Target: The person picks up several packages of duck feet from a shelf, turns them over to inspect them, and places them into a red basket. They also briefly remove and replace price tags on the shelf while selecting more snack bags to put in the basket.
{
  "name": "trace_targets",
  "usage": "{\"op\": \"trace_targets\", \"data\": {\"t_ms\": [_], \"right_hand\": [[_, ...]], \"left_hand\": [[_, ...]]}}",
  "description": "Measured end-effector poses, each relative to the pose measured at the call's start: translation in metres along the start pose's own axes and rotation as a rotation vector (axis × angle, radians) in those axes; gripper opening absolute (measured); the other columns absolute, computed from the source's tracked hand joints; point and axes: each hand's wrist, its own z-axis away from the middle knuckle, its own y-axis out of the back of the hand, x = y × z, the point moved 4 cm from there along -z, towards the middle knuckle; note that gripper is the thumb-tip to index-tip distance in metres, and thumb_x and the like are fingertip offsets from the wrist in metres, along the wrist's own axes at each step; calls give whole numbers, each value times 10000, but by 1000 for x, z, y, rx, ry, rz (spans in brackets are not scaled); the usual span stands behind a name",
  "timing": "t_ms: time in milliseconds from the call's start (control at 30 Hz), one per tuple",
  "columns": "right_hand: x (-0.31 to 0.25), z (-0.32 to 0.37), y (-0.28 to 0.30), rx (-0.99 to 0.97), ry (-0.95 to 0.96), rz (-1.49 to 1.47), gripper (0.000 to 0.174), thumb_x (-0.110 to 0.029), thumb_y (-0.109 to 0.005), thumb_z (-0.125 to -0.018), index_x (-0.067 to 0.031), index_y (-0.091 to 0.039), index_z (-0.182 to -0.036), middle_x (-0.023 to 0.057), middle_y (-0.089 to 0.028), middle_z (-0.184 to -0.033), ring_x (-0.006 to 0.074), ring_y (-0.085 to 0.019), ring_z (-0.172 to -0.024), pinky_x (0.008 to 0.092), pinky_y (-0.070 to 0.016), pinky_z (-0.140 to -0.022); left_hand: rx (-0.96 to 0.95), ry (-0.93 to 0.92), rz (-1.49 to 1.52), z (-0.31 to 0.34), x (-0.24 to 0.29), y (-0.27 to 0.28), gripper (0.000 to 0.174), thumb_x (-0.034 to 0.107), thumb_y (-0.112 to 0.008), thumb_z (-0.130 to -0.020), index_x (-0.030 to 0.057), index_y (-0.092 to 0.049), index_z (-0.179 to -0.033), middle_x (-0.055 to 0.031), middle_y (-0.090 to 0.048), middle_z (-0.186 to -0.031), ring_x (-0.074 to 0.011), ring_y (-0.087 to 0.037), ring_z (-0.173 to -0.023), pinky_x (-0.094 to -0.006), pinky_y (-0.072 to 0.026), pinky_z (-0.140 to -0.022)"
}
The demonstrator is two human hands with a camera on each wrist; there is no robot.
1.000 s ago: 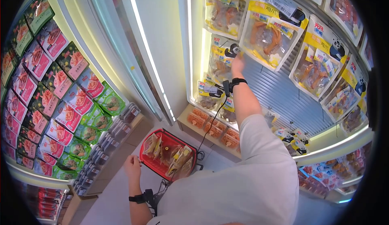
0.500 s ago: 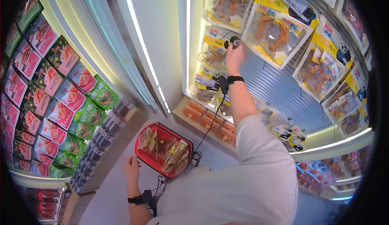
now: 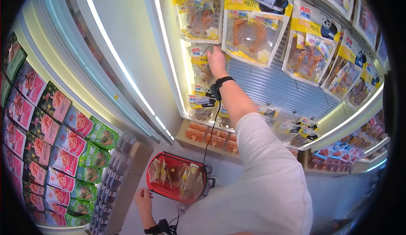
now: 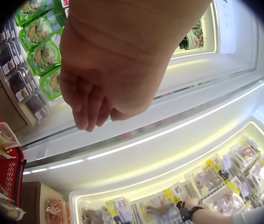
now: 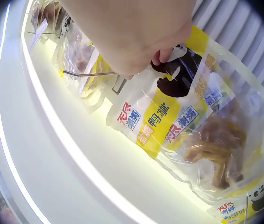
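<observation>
In the head view my right hand (image 3: 217, 61) is raised to the shelf's left column, at the top of a hanging yellow-and-white pouch (image 3: 202, 71). Up close in the right wrist view, the right hand (image 5: 136, 32) pinches the upper edge of that pouch (image 5: 192, 126), which shows a panda print and brown pieces behind clear film; a metal hook (image 5: 90, 74) lies beside the fingers. The left hand (image 3: 144, 197) hangs low at the left of a red basket (image 3: 169, 192) with several packs inside. Seen by its own wrist camera, the left hand (image 4: 108, 65) has loosely curled fingers, holding nothing.
More pouches (image 3: 253, 36) hang above and to the right, before a ribbed back panel (image 3: 279, 82). Orange-filled boxes (image 3: 196, 132) stand on the low ledge. Pink and green packs (image 3: 63, 159) fill the shelf at the left. A black cable (image 3: 211, 137) hangs from the right wrist.
The head view has shifted, so the shelf pouches appear further left. My right hand stays by the left column and has moved onto the pouch's top. The left hand still hangs beside the basket.
</observation>
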Motion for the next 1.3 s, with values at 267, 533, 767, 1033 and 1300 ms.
{"op": "trace_targets", "data": {"t_ms": [267, 533, 767, 1033, 1300], "right_hand": [[-14, 0, -18, 76, 79, 179, 296, -241, -574, -792, -3, -568, -967, 158, -552, -917, 325, -538, -894, 399, -459, -755], [-30, -2, -24, 66, 88, 217, 179, -185, -520, -817, -17, -564, -854, 161, -558, -878, 325, -540, -839, 411, -457, -718], [-25, -6, -34, 131, 199, 159, 145, -129, -499, -805, -19, -556, -731, 169, -557, -726, 342, -550, -718, 425, -456, -651], [-32, -6, -39, 50, 120, 87, 211, -153, -464, -833, 3, -596, -887, 203, -587, -806, 357, -570, -756, 429, -463, -683], [-44, -6, -55, 182, 181, 77, 112, -98, -509, -773, -19, -539, -700, 171, -548, -676, 339, -557, -663, 409, -460, -604]], "left_hand": [[21, 82, 35, 12, -6, -3, 185, 137, -495, -864, -21, -563, -796, -52, -556, -620, -111, -528, -513, -233, -426, -485], [7, 123, 23, 8, -25, 0, 174, 130, -505, -856, -31, -557, -812, -66, -559, -613, -120, -539, -520, -239, -433, -499], [9, 52, 100, -8, -39, -10, 176, 139, -492, -859, -4, -573, -795, -53, -567, -600, -110, -544, -497, -214, -400, -454], [-42, 64, 0, -17, -41, -18, 160, 136, -507, -858, -4, -569, -811, -46, -568, -592, -106, -539, -492, -223, -410, -462], [-37, 117, 83, -12, -40, -12, 161, 125, -505, -861, -17, -568, -819, -50, -566, -623, -106, -539, -521, -222, -420, -488]]}}
